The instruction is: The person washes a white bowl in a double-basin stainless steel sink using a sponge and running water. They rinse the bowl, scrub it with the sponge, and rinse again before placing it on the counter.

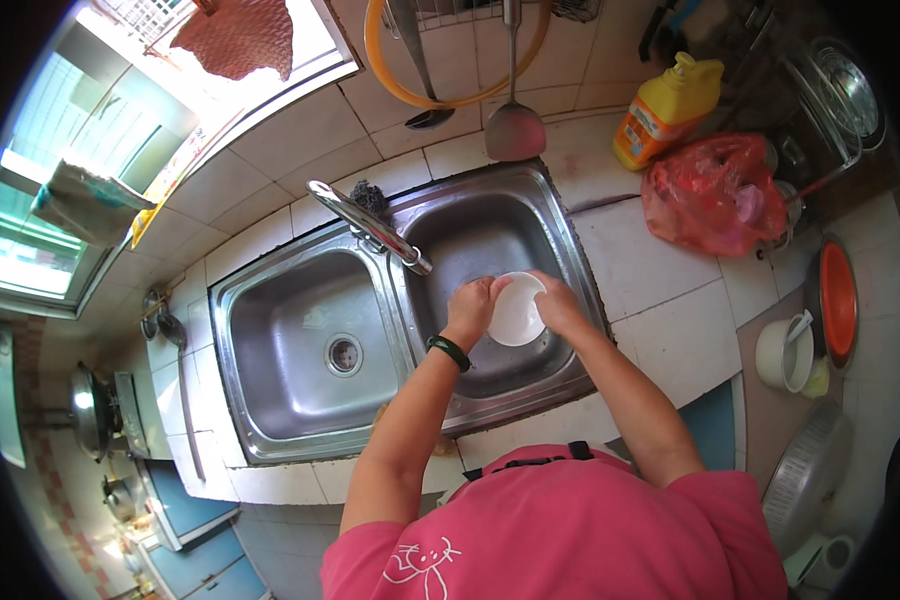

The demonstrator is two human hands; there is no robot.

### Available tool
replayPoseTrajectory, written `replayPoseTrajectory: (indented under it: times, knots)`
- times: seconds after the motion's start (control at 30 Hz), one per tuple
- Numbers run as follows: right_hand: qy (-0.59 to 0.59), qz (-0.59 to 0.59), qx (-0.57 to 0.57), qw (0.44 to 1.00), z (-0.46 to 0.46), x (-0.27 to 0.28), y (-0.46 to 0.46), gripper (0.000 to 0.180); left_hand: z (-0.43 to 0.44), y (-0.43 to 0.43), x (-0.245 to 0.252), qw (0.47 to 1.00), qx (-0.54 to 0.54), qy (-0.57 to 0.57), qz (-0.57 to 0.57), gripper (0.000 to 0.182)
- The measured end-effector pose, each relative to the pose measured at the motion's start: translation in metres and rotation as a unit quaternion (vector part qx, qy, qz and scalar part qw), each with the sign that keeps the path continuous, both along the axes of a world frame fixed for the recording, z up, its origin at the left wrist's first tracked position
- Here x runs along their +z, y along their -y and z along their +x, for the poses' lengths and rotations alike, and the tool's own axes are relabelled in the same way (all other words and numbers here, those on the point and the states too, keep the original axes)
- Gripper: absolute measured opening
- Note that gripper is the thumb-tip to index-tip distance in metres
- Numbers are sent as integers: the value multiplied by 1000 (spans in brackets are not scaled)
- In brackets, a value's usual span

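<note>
A white bowl (516, 315) is held over the right basin (457, 217) of a stainless steel double sink, its inside turned up towards me. My left hand (474, 306) grips the bowl's left rim, and a dark green bangle circles that wrist. On the opposite side, my right hand (557, 301) holds the upper right rim. The chrome faucet (375, 229) points its spout over the right basin, just above and left of the bowl. No water stream is visible from it. The left basin (285, 337) shows a round drain (343, 355).
Behind the faucet lies a dark scouring pad (368, 196). A spatula (515, 131) and a ladle (429, 116) hang on the tiled wall. Rightward stand a yellow pump bottle (667, 112) and a red plastic bag (716, 195). A white pot (776, 356) sits lower right, beside an orange basin (838, 300).
</note>
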State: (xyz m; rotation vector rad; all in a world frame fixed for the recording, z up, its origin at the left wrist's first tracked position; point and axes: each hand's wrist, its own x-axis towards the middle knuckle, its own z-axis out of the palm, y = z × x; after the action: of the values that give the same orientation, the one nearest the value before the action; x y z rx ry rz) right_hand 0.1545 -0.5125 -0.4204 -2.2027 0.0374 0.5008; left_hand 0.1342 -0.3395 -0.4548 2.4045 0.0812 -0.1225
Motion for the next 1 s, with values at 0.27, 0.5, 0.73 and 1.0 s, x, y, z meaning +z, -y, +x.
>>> replayPoseTrajectory:
  times: [0.27,0.5,0.73,1.0]
  knots:
    - [-4,81,9,997,6,-17,17,48,-17,4,-17,941,-49,-18,-334,45]
    - [-61,131,49,988,-1,-21,7,47,11,-5,22,989,-135,-13,55,30]
    - [-76,111,47,990,8,-23,22,48,-9,2,-3,951,-94,157,-250,22]
    - [-149,207,99,962,-3,1,8,47,23,-2,39,965,-261,32,15,20]
